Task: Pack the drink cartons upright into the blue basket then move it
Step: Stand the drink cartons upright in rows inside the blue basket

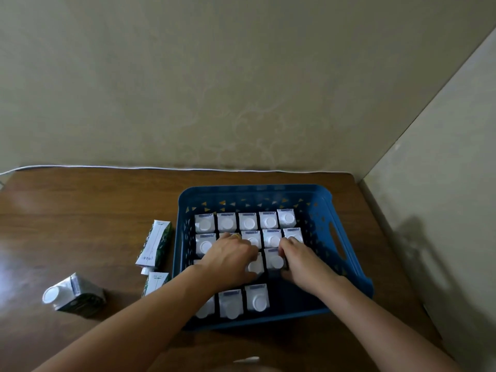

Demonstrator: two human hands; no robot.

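Note:
A blue basket [346,237] sits on the wooden table, right of centre. Several white-capped drink cartons [248,222] stand upright in rows inside it. My left hand [230,260] lies over the middle rows, fingers around a carton [256,265]. My right hand [300,260] is beside it, fingers against a carton [275,260] in the third row. Three more cartons are outside, left of the basket: two lying flat [155,244] [155,281] and one tipped [73,295] near the front left.
The table [80,210] ends at a beige wall behind and a side wall on the right. A white cable [134,167] runs along the table's far edge. The basket's front right corner holds no cartons.

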